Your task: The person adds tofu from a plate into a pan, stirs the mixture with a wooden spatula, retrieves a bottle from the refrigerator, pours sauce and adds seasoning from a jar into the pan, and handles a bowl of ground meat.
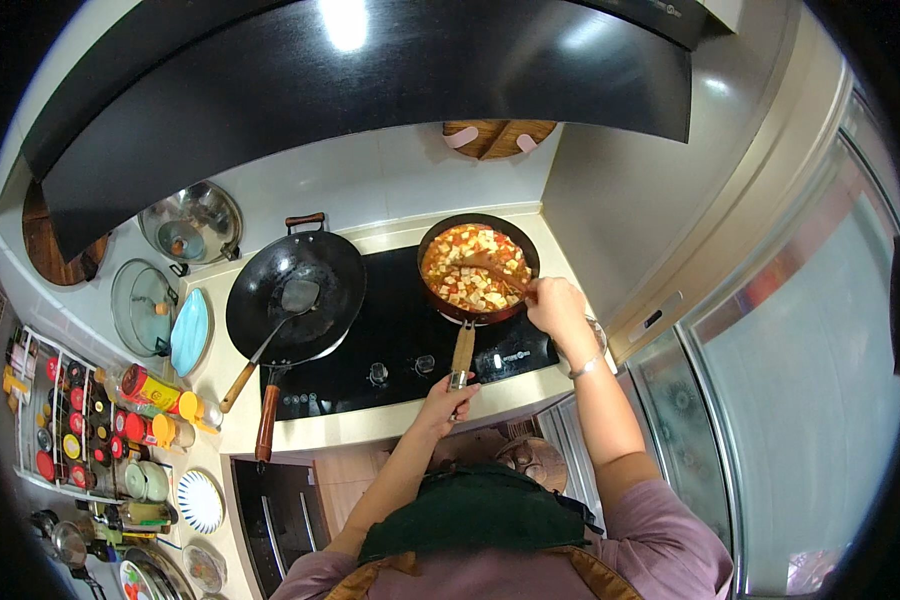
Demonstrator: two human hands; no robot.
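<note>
On the right side of the black glass cooktop (pixel 390 307) stands a deep frying pan (pixel 423 289). Its food (pixel 474 281) looks like pale tofu cubes in a reddish sauce with red pieces. My left hand (pixel 445 405) grips the end of the pan's handle (pixel 463 346), near the counter's front edge. Above the pan's right rim, my right hand (pixel 557 306) is closed on a brown wooden spatula (pixel 487 264), whose head lies in the food. To the left, a black wok (pixel 259 277) holds a metal turner (pixel 300 296) leaning over its rim.
A range hood (pixel 390 82) overhangs the cooktop. At left are a spice rack (pixel 75 420) of jars, a blue plate (pixel 190 332), glass lids (pixel 142 307) and a striped dish (pixel 199 501). The wok's wooden handle (pixel 268 420) juts past the counter edge. A cabinet wall (pixel 615 187) rises at right.
</note>
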